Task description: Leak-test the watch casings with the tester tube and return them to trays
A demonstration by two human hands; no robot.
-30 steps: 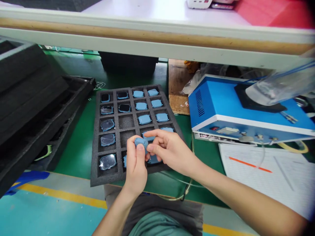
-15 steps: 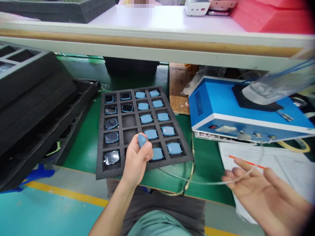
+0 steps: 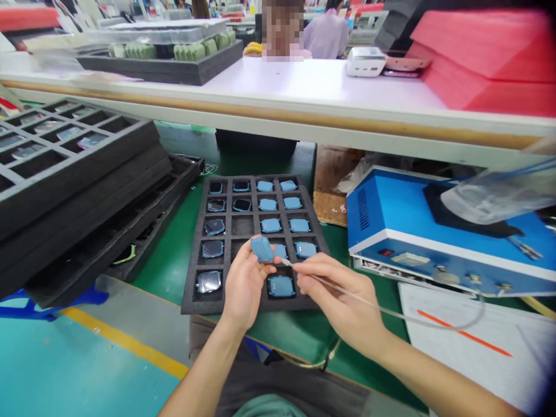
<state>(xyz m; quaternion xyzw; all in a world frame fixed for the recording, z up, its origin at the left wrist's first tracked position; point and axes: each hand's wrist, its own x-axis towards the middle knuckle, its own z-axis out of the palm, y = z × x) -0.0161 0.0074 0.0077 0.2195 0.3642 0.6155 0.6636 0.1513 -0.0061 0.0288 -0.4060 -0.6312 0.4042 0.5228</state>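
Note:
My left hand (image 3: 241, 292) is closed around the edge of a blue watch case (image 3: 261, 249), held up over the foam tray (image 3: 191, 289). My right hand (image 3: 347, 298) pinches the end of a thin pale tube (image 3: 406, 317). A narrow tip (image 3: 286, 262) sticks out of these fingers and points at the case's lower right edge; whether they touch I cannot tell. Beneath both hands, the dark tray holds watches with black screens (image 3: 212, 249) on its left side and blue cases (image 3: 299, 225) on its right. Some compartments are hidden by my hands.
A blue control box (image 3: 408, 202) stands at the right, the tube running to its front. Papers with an orange stick (image 3: 464, 333) lie below it. Stacked foam trays (image 3: 87, 202) rise at the left. A white shelf (image 3: 304, 87) crosses behind; people sit beyond it.
My right hand has moved left from over the papers and closed on the tube's end. My left hand has turned the watch case so its broad face shows. The head view has tilted up.

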